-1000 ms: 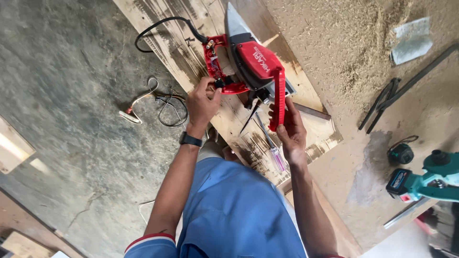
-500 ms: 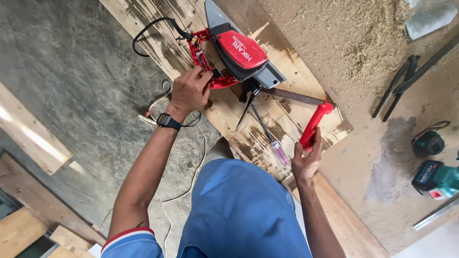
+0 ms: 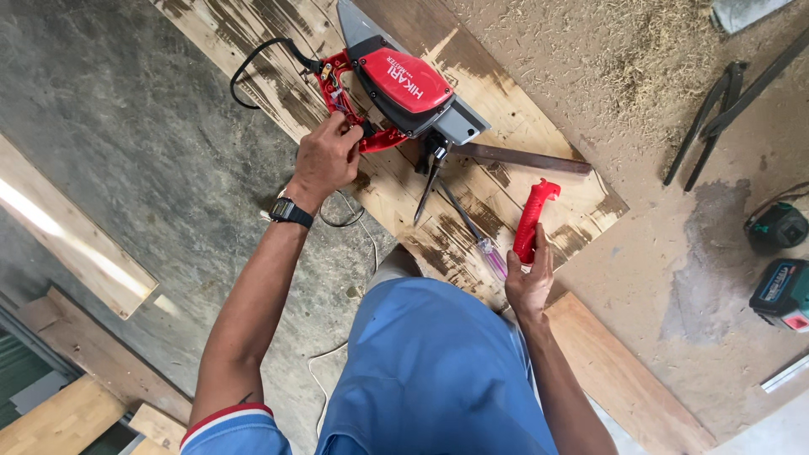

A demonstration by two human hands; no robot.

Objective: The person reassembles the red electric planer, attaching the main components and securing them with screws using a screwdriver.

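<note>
A red and grey power saw (image 3: 404, 84) lies on a worn plywood sheet (image 3: 497, 109), its handle casing opened. My left hand (image 3: 327, 156) grips the open red handle frame of the saw, where wires show. My right hand (image 3: 529, 282) holds a loose red handle cover (image 3: 534, 219), resting it on the plywood to the right of the saw. A screwdriver with a clear purple handle (image 3: 484, 240) lies between the saw and my right hand. A black cord (image 3: 257, 63) runs from the saw's handle.
A teal cordless tool (image 3: 784, 293) and a round dark battery part (image 3: 777, 226) lie on the dusty floor at the right. Black metal bars (image 3: 725, 109) lie at the upper right amid sawdust. Planks (image 3: 72, 232) rest on the concrete at the left. A white cable (image 3: 354, 244) trails below my left hand.
My right hand has pulled the red handle cover off the saw and carried it down to the right onto the plywood. My left hand stayed on the saw's handle.
</note>
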